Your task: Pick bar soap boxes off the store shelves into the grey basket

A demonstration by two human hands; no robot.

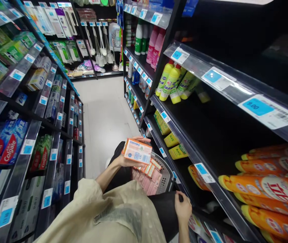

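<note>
Head view: left hand (126,162) holds box (138,152), with fingers behind it. Basket (168,175) containing pink packs (146,182) sits just below and right of this grip. Right hand (184,209) lies farther right and lower, beside knee (165,206), loosely curled; whether it holds anything cannot be determined.

Legible: "Colgate" on a blue-and-red toothpaste carton (13,143) and a green-and-red toothpaste carton (44,152); "AXE" on yellow packs (178,152); "9.00" on a shelf price tag (257,105).
</note>
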